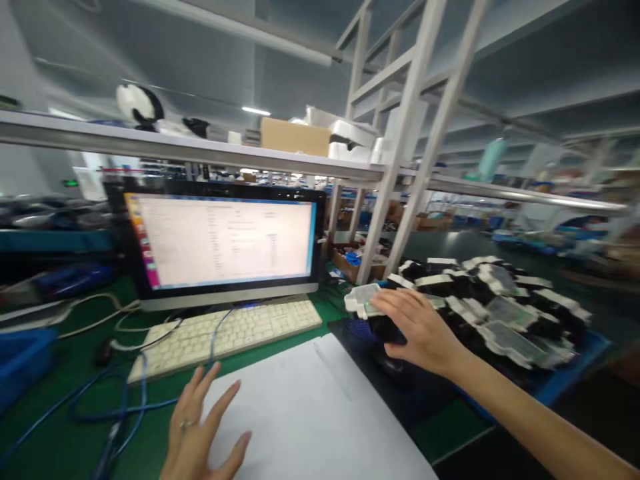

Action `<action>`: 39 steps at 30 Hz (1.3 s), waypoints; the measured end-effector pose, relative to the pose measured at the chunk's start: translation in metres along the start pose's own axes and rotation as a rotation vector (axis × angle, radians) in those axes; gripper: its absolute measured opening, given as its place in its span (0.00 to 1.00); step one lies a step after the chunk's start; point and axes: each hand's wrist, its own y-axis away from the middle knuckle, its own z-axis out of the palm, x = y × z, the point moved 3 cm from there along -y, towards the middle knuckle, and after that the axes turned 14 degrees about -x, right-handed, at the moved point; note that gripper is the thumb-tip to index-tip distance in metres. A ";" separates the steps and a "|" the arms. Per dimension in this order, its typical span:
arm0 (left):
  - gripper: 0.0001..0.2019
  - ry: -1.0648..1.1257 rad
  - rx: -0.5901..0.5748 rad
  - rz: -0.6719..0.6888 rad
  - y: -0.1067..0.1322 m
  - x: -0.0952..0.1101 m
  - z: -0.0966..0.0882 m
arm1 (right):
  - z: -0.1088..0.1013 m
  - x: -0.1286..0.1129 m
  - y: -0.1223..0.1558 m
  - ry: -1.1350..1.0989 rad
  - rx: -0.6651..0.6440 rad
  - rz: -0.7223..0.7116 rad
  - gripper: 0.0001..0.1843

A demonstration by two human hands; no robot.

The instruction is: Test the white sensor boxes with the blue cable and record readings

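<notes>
My left hand [203, 430] hovers open, fingers spread, over the near left edge of a white sheet [310, 413] lying on the green bench. My right hand [417, 327] reaches to the right and is wrapped round a black part with a clear white-rimmed lid [365, 303] at the near edge of a heap of like parts [500, 307]. The heap sits in a blue tray [575, 373]. Part of the black piece is hidden under my fingers.
A lit monitor [223, 243] stands at the back left, with a cream keyboard [227, 333] in front and blue and white cables [125, 400] trailing left. A blue bin [23, 353] sits at the far left. White rack posts [405, 153] rise behind the heap, under a shelf with boxes.
</notes>
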 end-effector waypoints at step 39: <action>0.25 0.300 -0.258 -0.249 -0.007 -0.058 -0.006 | 0.144 -0.210 -0.115 -1.391 0.009 0.245 0.14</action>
